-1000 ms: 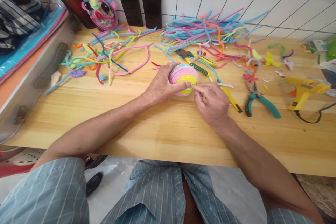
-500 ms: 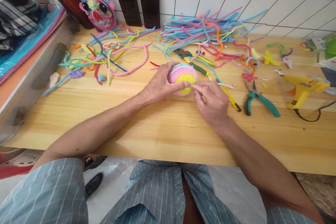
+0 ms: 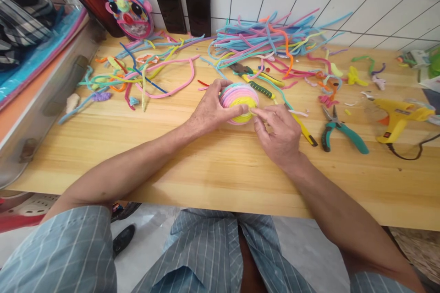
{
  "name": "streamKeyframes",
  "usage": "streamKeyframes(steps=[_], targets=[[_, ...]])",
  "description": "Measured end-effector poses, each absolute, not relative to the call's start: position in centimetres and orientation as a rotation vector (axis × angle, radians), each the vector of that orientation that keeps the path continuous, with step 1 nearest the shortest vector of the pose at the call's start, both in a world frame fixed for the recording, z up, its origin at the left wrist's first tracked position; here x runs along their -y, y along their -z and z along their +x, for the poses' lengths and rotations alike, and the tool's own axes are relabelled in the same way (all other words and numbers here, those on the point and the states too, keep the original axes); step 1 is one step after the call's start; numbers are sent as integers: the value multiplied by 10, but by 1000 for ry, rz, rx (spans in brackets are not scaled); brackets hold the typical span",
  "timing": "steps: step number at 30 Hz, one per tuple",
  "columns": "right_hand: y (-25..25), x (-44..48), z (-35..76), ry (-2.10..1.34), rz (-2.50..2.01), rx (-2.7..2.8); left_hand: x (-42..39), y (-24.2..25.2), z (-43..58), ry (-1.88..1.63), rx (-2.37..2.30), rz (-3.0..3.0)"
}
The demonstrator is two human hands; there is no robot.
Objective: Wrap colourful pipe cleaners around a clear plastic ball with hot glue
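A round coil of pink, blue and yellow pipe cleaners stands on the wooden table, near its middle. My left hand wraps round the coil's left side, thumb pressed on its yellow front. My right hand is at the coil's lower right edge, thumb and forefinger pinched on the yellow strand there, the other fingers curled.
Loose pipe cleaners lie heaped at the back, more at the left. Green-handled pliers and a yellow glue gun lie to the right. More pliers sit behind the coil. A pipe-cleaner face leans on the tiled wall.
Both hands stay on the coil. My right hand's fingertips have shifted slightly along its lower right edge. The coil itself has hardly moved.
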State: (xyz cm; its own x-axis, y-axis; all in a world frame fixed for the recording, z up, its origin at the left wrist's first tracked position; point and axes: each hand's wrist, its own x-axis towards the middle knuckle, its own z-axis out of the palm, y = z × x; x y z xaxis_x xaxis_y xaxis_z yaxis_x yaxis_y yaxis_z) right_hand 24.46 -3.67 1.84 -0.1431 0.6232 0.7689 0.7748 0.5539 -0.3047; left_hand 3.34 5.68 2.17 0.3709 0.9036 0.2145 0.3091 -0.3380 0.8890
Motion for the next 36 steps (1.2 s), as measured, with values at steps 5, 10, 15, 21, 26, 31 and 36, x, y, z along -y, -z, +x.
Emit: streamKeyframes(steps=[5,10,15,21,26,31,36], targets=[[-21,35,246,269,-1130,1828,-53,-16,35,-994,-1070,1831],[-20,35,245,294,-1079,1828,-49,-15,33,-991,-1080,1902],[-15,36,249,207,-1102,1846,-49,-12,35,-1031,-1046,1841],[-12,37,252,167,-1130,1857,-51,-14,33,-983,-1000,1814],[-13,37,249,245,-1130,1862,-51,-24,30,-923,-1005,1917],[-16,38,247,163,-1152,1847,-52,-24,31,-930,-1089,1959],[-20,37,247,273,-1195,1861,-51,-14,32,-1008,-1123,1853]])
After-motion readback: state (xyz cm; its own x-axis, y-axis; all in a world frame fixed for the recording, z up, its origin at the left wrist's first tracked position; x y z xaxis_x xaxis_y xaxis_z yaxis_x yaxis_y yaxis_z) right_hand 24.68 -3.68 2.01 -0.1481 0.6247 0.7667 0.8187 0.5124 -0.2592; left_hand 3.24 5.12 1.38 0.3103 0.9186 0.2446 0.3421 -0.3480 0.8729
